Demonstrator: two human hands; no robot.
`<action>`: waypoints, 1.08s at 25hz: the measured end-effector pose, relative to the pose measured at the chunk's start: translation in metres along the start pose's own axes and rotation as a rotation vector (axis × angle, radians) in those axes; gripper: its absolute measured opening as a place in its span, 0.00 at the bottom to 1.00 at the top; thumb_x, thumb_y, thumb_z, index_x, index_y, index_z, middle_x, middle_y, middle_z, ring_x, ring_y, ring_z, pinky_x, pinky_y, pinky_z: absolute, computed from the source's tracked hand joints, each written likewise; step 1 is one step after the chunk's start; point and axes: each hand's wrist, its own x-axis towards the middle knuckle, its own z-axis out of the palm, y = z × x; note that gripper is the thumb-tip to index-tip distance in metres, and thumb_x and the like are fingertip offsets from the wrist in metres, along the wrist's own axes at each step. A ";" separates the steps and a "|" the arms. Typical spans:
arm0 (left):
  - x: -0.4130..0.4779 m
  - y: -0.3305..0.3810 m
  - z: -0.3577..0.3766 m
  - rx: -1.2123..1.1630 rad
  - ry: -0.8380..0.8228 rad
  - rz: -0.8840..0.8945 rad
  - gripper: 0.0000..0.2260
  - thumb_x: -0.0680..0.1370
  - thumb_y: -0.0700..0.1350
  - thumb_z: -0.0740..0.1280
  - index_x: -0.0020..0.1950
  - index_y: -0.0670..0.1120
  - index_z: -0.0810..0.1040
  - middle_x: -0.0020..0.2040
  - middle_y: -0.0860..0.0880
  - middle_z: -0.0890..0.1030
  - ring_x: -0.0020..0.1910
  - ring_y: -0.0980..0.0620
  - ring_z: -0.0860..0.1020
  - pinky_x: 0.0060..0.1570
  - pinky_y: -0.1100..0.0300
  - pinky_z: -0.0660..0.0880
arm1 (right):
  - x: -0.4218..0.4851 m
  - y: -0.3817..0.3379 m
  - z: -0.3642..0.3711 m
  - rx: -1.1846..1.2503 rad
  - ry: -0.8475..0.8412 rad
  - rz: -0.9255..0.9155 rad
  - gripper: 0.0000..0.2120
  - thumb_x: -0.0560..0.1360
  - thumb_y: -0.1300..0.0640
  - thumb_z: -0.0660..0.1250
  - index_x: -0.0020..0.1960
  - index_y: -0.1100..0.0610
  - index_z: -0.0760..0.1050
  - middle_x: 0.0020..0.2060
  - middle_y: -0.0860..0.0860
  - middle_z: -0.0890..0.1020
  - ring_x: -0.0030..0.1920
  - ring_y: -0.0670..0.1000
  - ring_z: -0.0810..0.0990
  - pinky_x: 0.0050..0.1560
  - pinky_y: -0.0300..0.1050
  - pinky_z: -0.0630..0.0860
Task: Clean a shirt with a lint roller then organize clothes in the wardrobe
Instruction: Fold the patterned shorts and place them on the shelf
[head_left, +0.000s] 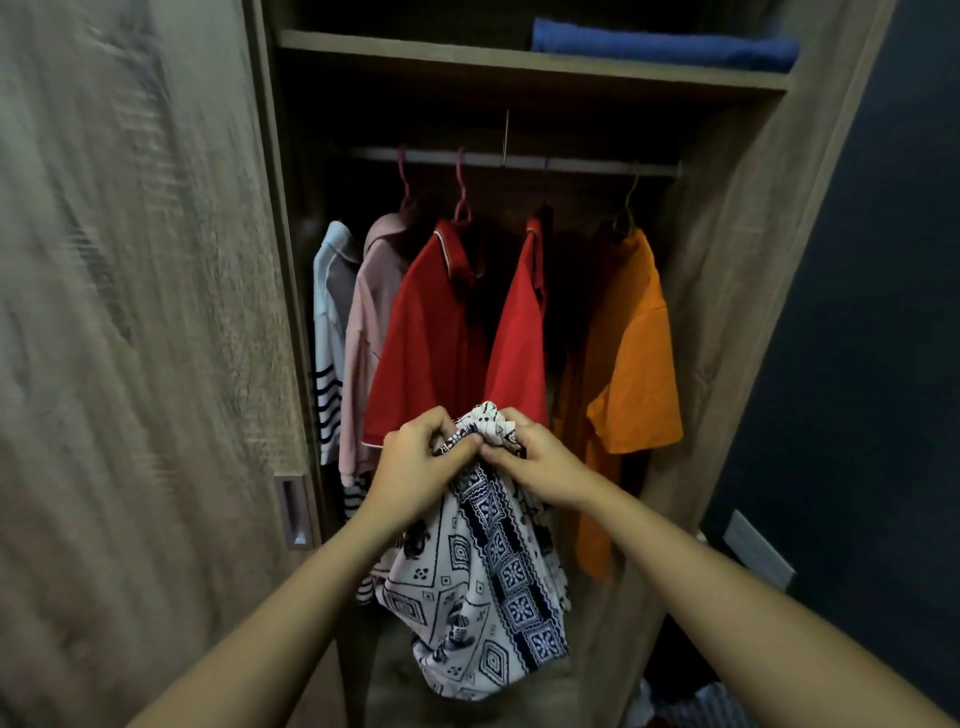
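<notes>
A white shirt with a dark blue geometric print (483, 587) hangs from both my hands in front of the open wardrobe. My left hand (415, 462) grips its bunched top edge from the left. My right hand (540, 457) pinches the same bunched edge from the right, fingers curled into the cloth. The hands nearly touch. Behind them, on the rail (519, 158), hang a striped white shirt (330, 338), a pink shirt (371, 322), two red polo shirts (431, 338) (519, 343) and an orange shirt (634, 353). No lint roller is in view.
The sliding wooden door (130, 338) with a recessed handle (295, 512) stands at the left. A folded blue cloth (660, 44) lies on the upper shelf (467, 52). A dark wall (857, 312) is at the right; loose clothes (691, 701) lie at the bottom right.
</notes>
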 end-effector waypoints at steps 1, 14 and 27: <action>-0.002 -0.001 -0.007 -0.134 -0.178 -0.011 0.11 0.73 0.50 0.72 0.41 0.44 0.76 0.30 0.53 0.75 0.29 0.60 0.70 0.32 0.63 0.66 | 0.000 -0.001 -0.002 0.040 -0.033 0.010 0.12 0.76 0.63 0.63 0.60 0.64 0.71 0.51 0.51 0.75 0.55 0.47 0.75 0.58 0.36 0.70; -0.052 -0.042 -0.025 0.999 -0.794 0.064 0.19 0.75 0.56 0.63 0.56 0.41 0.75 0.56 0.40 0.77 0.57 0.42 0.75 0.55 0.51 0.73 | 0.012 0.034 -0.005 -0.454 -0.109 0.035 0.12 0.74 0.49 0.66 0.54 0.53 0.80 0.63 0.45 0.72 0.65 0.47 0.71 0.69 0.55 0.64; -0.020 -0.075 -0.084 0.835 -0.547 0.395 0.08 0.73 0.49 0.68 0.44 0.43 0.77 0.42 0.45 0.79 0.45 0.46 0.78 0.44 0.55 0.73 | -0.004 0.046 -0.009 -0.170 -0.026 0.198 0.13 0.76 0.58 0.63 0.59 0.61 0.75 0.68 0.48 0.66 0.69 0.46 0.64 0.66 0.31 0.59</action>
